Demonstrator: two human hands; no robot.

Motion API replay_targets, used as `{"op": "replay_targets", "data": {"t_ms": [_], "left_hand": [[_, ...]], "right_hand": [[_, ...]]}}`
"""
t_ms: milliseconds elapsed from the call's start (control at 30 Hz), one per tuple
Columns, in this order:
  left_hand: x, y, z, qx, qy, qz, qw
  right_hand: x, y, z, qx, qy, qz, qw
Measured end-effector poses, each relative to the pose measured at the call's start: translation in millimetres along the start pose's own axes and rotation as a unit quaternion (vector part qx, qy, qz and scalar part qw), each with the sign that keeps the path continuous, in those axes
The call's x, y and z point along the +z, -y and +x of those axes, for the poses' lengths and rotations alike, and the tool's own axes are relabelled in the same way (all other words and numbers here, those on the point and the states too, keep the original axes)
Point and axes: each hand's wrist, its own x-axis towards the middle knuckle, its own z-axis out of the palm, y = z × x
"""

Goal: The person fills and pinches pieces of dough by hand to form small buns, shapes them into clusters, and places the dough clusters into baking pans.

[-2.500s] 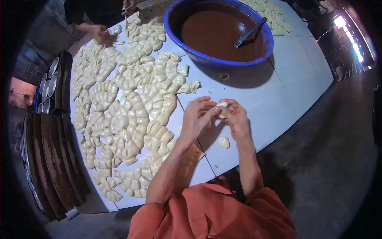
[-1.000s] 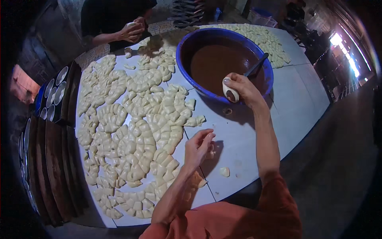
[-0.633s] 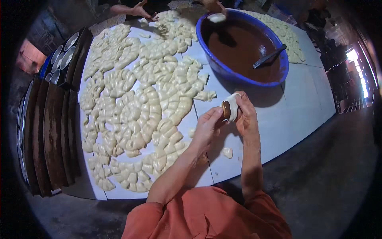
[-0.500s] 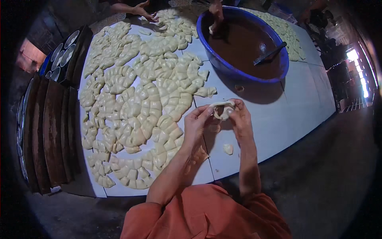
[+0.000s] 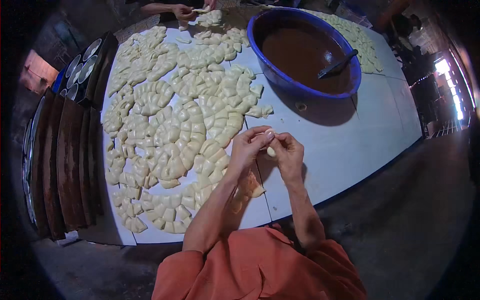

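Both my hands meet above the white tabletop (image 5: 330,145), just right of the spread dough. My left hand (image 5: 245,150) is closed, thumb and fingers pinching a small pale piece of dough (image 5: 271,151). My right hand (image 5: 290,157) pinches the same piece from the other side. Most of the dough is hidden by the fingers; a rounded pale bit shows between the thumbs. Many cut pale dough pieces (image 5: 175,125) lie in curved, touching rows to my left. A small dough scrap (image 5: 258,191) rests beneath my left forearm.
A blue basin (image 5: 300,89) of brown paste (image 5: 295,55) stands at the far right, with a dark flat-bladed tool (image 5: 340,65) in it. Across the table, another person's hands (image 5: 185,12) hold dough. Dark trays (image 5: 67,165) are stacked at the left, near round tins (image 5: 87,69).
The dough in my hands went from an opened-out piece to a small gathered one. A loose bit near my right wrist is no longer visible. The other person's hand left the basin.
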Motion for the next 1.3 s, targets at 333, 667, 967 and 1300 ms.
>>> {"op": "replay_targets", "data": {"t_ms": [333,667,967,1300], "left_hand": [[-4,-9,-15,-0.004,0.073,0.010,0.997],[-9,-12,-21,-0.017,0.099,0.030,0.995],[1,7,-29,0.020,0.072,0.064,0.995],[-13,35,-39,-0.052,-0.003,0.120,0.991]], "right_hand": [[-18,-3,-11,-0.103,0.126,-0.019,0.987],[-4,-16,-12,-0.294,-0.001,-0.183,0.938],[7,-19,-24,-0.325,-0.122,-0.299,0.889],[-15,-3,-46,-0.096,-0.035,-0.281,0.954]]}}
